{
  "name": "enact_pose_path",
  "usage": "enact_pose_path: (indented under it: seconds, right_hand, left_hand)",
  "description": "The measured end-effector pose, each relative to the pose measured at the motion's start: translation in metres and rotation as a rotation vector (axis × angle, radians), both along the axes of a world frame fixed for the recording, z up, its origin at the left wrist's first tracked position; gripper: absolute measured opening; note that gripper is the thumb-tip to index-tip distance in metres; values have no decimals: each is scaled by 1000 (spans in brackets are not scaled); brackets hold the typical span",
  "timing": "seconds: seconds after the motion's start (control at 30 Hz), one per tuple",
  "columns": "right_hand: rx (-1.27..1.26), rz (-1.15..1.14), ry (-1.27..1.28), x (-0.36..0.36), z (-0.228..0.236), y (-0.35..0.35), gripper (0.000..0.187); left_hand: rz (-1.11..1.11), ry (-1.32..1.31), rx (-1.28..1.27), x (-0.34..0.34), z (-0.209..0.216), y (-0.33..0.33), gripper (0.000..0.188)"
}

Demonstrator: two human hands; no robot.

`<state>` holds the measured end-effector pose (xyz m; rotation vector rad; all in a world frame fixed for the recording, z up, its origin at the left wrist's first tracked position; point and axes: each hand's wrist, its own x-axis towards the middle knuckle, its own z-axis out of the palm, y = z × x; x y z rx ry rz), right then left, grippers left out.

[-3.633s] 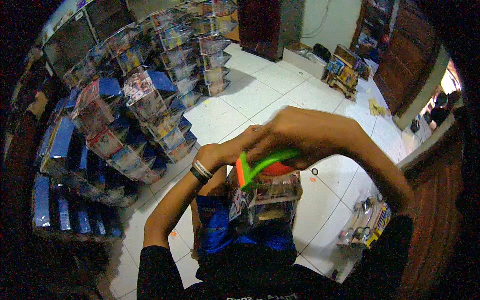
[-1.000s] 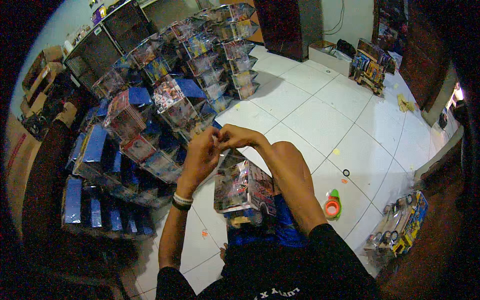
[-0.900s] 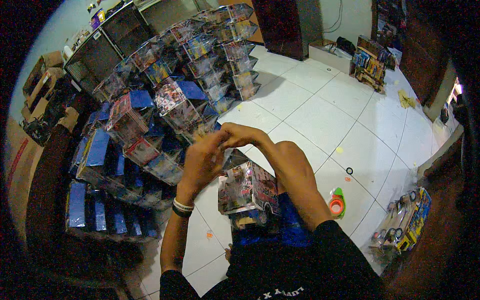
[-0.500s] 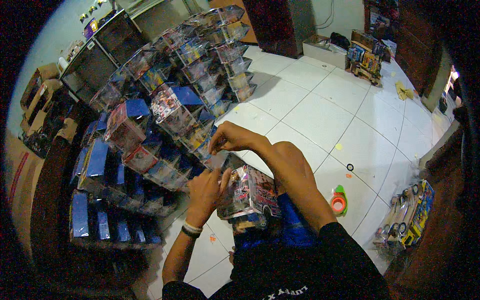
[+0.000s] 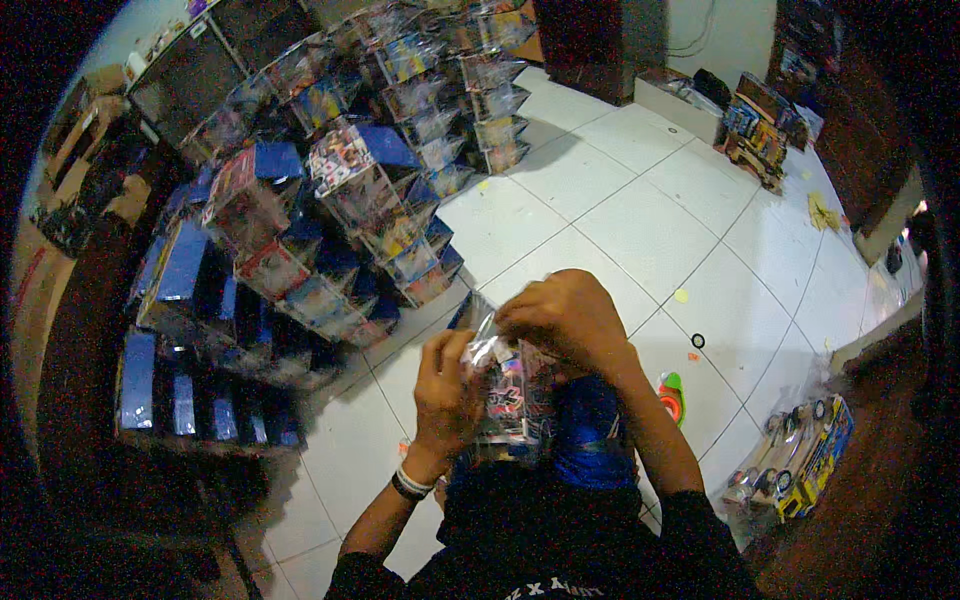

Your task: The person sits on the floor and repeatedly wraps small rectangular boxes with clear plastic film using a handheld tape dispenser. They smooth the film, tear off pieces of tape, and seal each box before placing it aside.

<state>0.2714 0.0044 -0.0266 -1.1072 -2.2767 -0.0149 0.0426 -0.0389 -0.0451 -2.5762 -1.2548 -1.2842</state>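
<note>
On my lap stands a toy truck (image 5: 505, 400) with colourful printed sides, in clear plastic wrap (image 5: 484, 338). My right hand (image 5: 567, 315) is closed at the top end of the wrap, fingertips pinching the film. Beside the truck's left side, my left hand (image 5: 447, 385) has its fingers curled on the edge of the same wrap. The two hands are close together over the truck, and they hide part of it. A shiny blue surface (image 5: 590, 440) shows under my right forearm.
Stacks of plastic-wrapped toy trucks (image 5: 350, 195) fill the left side. A wrapped yellow and blue toy truck (image 5: 815, 465) lies on its side at right. On the tiled floor (image 5: 590, 215) are a small black wheel (image 5: 698, 340) and a green and orange round object (image 5: 671, 394). More toys (image 5: 757, 130) stand far right.
My right hand has come down and nearer, onto the wrap over the truck. My left hand has shifted right. The truck sits more upright between my hands, and the whole view has turned slightly.
</note>
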Motion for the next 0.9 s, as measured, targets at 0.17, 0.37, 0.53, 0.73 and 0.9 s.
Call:
enact_pose_path:
  seconds: [0.17, 0.37, 0.53, 0.73, 0.9]
  right_hand:
    - [115, 37, 183, 9, -14, -10, 17]
    - [-137, 10, 249, 3, -4, -16, 28]
    - [-280, 35, 234, -23, -8, -32, 51]
    - [-202, 67, 150, -26, -32, -46, 63]
    - [-184, 63, 212, -22, -40, -55, 61]
  left_hand:
    - [3, -37, -272, 13, -8, -21, 55]
    - [-64, -11, -220, 15, -27, -42, 59]
    - [-95, -134, -216, 13, -31, -41, 53]
    - [-8, -242, -310, 1, -13, -22, 50]
    - [50, 61, -271, 1, -13, -5, 70]
